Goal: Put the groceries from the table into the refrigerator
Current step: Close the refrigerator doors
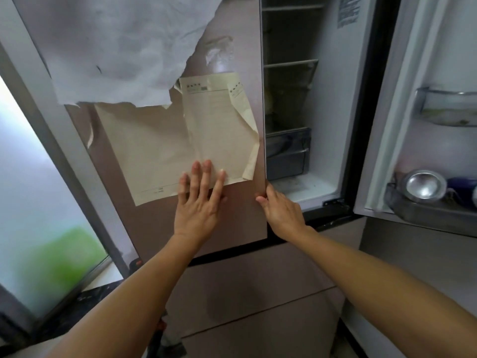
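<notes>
- Nearest to the camera are the two bare forearms, which reach forward and up toward the refrigerator (pixel 227 280).
- The left hand (pixel 200 200) is open flat, fingers spread, and presses on the closed left door (pixel 240 215); its fingertips lie on the lower edge of a yellowed paper sheet (pixel 165 151) that is stuck on this door. It holds nothing.
- The right hand (pixel 280 208) is just beside it, with the fingers curled around the right edge of the same door. It grips only the door edge, and no grocery is in it.
- I judge that the person is about to pull this door open, or perhaps to push it shut; one picture does not tell which.
- The door is stiff and heavy, so the edge where the right hand sits is a good place to hold; the loose paper is thin and can tear if the left hand slides.
- Farther, the right door (pixel 402 125) stands open. Its lower door shelf (pixel 426 215) carries what seems to be a metal can (pixel 424 186), but the view is blurred there.
- Deepest, the inner shelves (pixel 291 63) and a drawer (pixel 287 153) look mostly free.
- The groceries and the worktop are not in view, so the loading is still to be done.
</notes>
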`<state>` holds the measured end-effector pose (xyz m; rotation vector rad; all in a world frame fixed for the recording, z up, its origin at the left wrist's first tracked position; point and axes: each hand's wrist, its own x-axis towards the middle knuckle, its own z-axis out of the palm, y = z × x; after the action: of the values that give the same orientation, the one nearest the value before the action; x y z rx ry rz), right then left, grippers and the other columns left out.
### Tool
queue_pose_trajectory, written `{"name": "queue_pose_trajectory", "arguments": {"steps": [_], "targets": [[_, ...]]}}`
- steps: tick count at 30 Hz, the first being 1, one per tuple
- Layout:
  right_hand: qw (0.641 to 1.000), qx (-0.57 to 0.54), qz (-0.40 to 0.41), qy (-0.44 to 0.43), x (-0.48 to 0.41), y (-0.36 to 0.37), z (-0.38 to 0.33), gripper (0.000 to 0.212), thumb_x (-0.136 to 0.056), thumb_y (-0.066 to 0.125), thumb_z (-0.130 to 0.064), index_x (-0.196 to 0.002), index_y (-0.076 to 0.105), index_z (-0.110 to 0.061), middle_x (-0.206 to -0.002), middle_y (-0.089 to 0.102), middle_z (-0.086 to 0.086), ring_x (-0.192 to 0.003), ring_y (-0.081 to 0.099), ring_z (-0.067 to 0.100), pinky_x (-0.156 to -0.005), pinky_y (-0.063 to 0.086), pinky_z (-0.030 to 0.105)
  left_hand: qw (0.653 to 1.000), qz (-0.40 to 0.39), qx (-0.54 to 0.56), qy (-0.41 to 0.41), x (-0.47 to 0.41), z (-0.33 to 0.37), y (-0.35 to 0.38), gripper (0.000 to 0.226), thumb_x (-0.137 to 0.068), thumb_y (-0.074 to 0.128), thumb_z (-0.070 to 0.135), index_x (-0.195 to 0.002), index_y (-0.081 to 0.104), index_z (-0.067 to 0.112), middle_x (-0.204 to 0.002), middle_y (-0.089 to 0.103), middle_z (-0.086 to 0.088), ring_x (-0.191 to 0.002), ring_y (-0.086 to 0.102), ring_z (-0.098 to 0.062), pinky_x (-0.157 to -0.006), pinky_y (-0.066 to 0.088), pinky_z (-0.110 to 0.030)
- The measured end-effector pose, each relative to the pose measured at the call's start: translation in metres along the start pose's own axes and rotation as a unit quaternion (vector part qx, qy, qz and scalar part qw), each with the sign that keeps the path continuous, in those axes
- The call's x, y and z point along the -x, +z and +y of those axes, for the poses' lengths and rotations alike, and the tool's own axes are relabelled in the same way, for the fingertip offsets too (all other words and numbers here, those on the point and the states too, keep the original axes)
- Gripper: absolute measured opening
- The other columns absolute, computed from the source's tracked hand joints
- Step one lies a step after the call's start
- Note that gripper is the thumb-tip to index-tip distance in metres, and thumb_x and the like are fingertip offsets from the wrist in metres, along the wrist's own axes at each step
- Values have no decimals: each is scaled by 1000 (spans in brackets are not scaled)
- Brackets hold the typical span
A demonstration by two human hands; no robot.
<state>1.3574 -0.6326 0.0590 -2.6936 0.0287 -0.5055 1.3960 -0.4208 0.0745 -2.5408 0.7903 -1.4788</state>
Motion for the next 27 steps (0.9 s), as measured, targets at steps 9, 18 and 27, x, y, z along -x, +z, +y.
{"name": "queue_pose_trajectory", "arguments": {"steps": [9,18,27], "targets": [[996,42,68,40,68,-46,46,47,-100,37,-48,-137,47,-22,-131,57,2,-115,55,20,-86,45,36,993,-85,69,35,2,41,-33,55,-71,72,20,-122,60,7,-146,38,-25,-137,29,-43,-108,23,-57],[946,61,292,123,149,-183,142,22,-92,60,-33,-109,68,-21,-101,70,0,-89,65,23,-74,50,35,954,-94,257,120,-47,192,-71,25,-82,48,29,-99,61,16,-106,59,-7,-94,54,-25,-77,46,-38],[896,-15,387,218,159,-282,269,23,-96,51,-31,-111,62,-18,-103,67,1,-86,59,16,-75,39,27,926,-16,346,152,-127,342,-100,43,-81,57,25,-122,56,12,-122,55,-13,-113,51,-31,-96,42,-42]]}}
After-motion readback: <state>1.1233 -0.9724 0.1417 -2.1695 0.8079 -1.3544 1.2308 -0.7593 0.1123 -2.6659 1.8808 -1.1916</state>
